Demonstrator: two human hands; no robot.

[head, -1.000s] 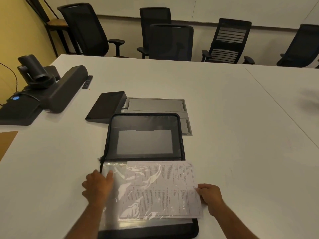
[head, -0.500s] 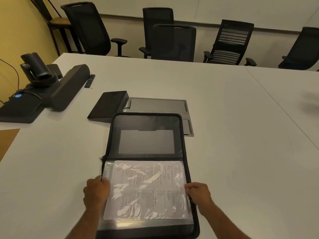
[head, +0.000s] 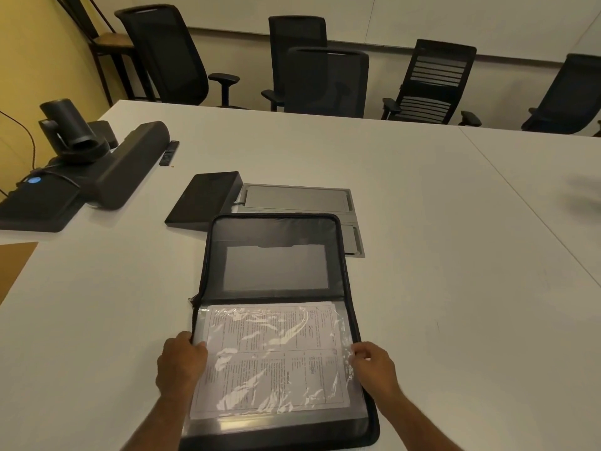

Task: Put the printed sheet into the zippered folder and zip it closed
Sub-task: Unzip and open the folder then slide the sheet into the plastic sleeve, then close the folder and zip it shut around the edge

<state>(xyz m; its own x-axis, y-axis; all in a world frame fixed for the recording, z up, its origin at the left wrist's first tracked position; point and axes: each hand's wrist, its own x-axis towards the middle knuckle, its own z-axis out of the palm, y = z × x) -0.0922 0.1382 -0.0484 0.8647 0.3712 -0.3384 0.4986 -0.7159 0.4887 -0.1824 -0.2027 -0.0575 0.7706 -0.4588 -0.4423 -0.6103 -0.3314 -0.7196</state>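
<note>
A white table (head: 422, 255) fills most of the frame. At the upper left of it stands a black camera (head: 70, 131) on a long dark bar (head: 126, 164), and a small remote (head: 169, 153) lies just beside the bar. In the centre, above the folder, lie a black tablet (head: 203, 200) and a grey floor-box lid (head: 296, 198) set in the table; the folder's far edge covers part of the lid. Black chairs (head: 325, 79) stand along the top of the frame.

The folder (head: 276, 265) lies open in the lower centre, its zipper undone all around. The sheet (head: 273, 359) lies flat in the near half, under a shiny clear sleeve (head: 344, 323).

The left hand (head: 180, 364) is at the left edge of the near half, fingers curled, thumb on the sleeve; it seems to pinch the sleeve's edge. The right hand (head: 374, 367) is at the right edge, fingers bent and closed on the sleeve's edge there. Both forearms come up from the bottom of the frame, one on each side of the folder, and slant inward toward it.
</note>
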